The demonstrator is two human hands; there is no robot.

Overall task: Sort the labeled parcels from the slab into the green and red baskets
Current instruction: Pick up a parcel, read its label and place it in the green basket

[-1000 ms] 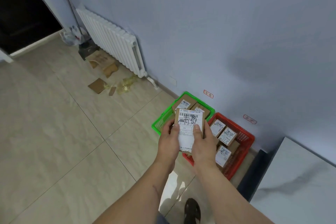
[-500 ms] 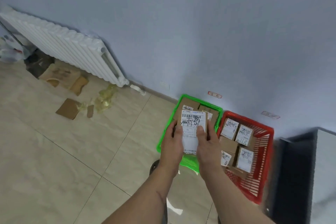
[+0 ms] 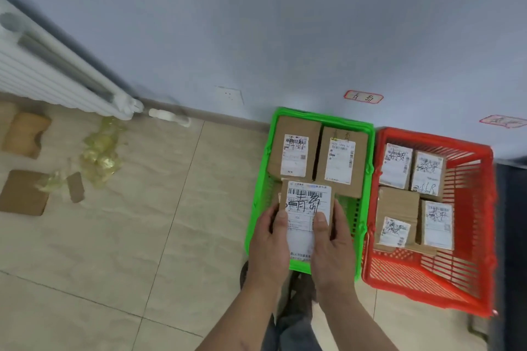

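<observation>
Left hand: the left hand (image 3: pixel 269 239) reaches forward from the bottom of the view, thumb laid flat on the label, fingers curled round the left edge of the held parcel (image 3: pixel 306 209).
Right hand: the right hand (image 3: pixel 332 239) mirrors it on the right edge, thumb on the label face.
Grip: both hands clasp the one parcel between them; it is carried level, label up.
Held parcel: a brown carton with a white barcode label and handwritten marking, hanging over the near half of the green basket (image 3: pixel 258 208), not yet set down.
Green basket: on the floor by the wall; two labeled cartons lie side by side at its far end, and the near part looks free for a third.
Red basket: the red basket (image 3: pixel 482 236) stands just beside the green one on the right, holding about five labeled cartons.
Progress: judging by the filled baskets, sorting is well along; this parcel looks bound for green. The slab is out of view, so what remains cannot be told.
Wall: small red-bordered tags (image 3: pixel 363 96) sit above each basket.
</observation>
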